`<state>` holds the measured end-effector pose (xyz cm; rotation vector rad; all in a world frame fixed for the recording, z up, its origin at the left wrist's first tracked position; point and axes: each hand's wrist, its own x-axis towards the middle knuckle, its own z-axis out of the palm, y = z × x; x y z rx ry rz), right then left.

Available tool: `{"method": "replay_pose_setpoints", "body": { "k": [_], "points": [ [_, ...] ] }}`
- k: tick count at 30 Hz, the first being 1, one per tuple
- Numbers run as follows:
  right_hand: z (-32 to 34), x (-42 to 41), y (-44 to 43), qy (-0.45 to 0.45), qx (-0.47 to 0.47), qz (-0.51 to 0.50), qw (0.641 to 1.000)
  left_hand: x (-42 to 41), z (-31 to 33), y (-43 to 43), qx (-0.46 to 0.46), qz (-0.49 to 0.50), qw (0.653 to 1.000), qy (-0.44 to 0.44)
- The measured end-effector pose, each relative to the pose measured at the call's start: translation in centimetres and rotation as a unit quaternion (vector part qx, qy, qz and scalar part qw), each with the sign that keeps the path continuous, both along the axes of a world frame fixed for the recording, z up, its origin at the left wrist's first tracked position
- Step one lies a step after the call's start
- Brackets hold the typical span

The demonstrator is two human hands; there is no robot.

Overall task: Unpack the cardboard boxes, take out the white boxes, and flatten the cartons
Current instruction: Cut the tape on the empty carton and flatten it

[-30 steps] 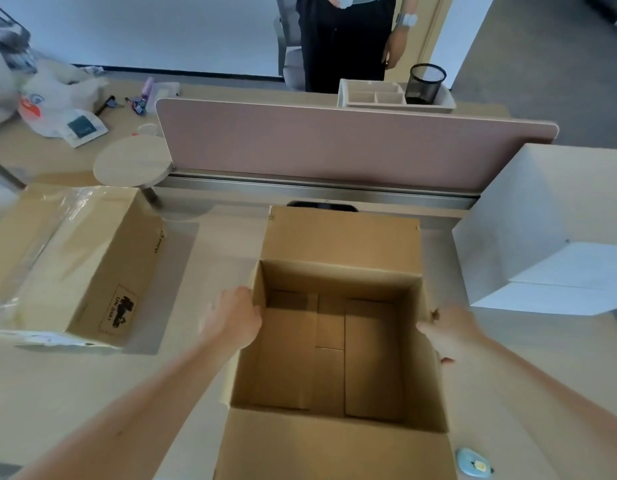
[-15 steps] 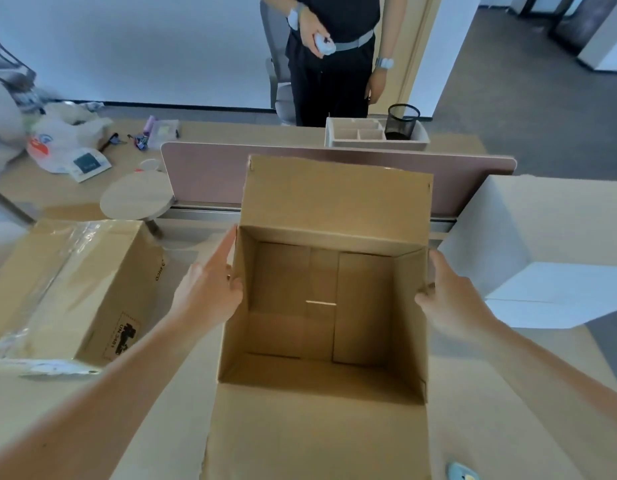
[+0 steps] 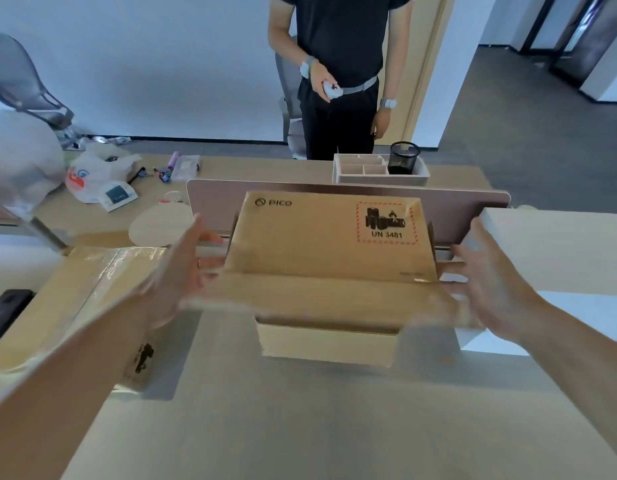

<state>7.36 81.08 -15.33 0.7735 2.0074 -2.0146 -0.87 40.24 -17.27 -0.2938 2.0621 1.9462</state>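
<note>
Two grips, one carton between them, and everything is decided by that line-up. The carton (image 3: 320, 244) is tipped up over the counter (image 3: 300, 427), its printed face with the PICO mark and the UN 3481 label turned to the camera, and a loose flap is hung low on the near side. Whether its far edge is rested on the counter cannot be told.

The long axis is run left to right. Each short end is met by a bare hand: the left grip (image 3: 175, 282) at the left end, the right grip (image 3: 490, 282) at the right. Fingers are seen spread and fairly straight on both sides, laid against the cardboard rather than curled round it. Heavy blur is noted, so a fingertip hooked over an edge cannot be ruled out.

Neither grip is favoured, since the carton is centred and lies inward from both. A white box (image 3: 559, 244) is stood just behind the right grip, and a second carton (image 3: 75, 306), wrapped in clear film, is lain beside the left forearm.

Unpacking of this carton is judged done and flattening is judged to be the step in hand. A squeeze along the long axis would likely be resisted, so the collapse is expected across the short one. Room is tight on the right, where the white box could be knocked.
</note>
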Motion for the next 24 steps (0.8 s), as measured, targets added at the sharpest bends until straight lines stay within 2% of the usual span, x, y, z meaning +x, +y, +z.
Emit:
{"method": "replay_pose_setpoints", "body": {
  "k": [2, 4, 8, 11, 14, 19, 24],
  "points": [
    [-0.1, 0.3, 0.1, -0.043, 0.03, 0.063, 0.997, 0.7, -0.9, -0.3, 0.022, -0.038, 0.997, -0.06],
    [-0.6, 1.0, -0.1, -0.03, 0.049, 0.108, 0.993, 1.7, -1.8, -0.4, 0.032, -0.104, 0.99, -0.092],
    [-3.0, 3.0, -0.1, -0.003, 0.15, 0.171, 0.974, 3.0, -3.0, 0.1, 0.008, -0.157, 0.983, -0.098],
    [-4.3, 3.9, -0.4, 0.014, 0.165, 0.163, 0.973, 3.5, -3.6, -0.3, 0.01, -0.145, 0.984, -0.106],
    [-4.8, 3.8, -0.4, 0.029, 0.1, 0.119, 0.987, 3.9, -3.7, -0.3, 0.0, -0.169, 0.981, -0.097],
    [-4.4, 3.2, -0.5, 0.046, 0.1, 0.041, 0.993, 4.3, -3.2, 0.3, 0.026, -0.158, 0.986, -0.048],
    [-4.3, 3.8, -0.7, 0.124, 0.106, 0.036, 0.986, 4.7, -2.6, -0.7, 0.012, -0.162, 0.986, 0.028]
  ]
}}
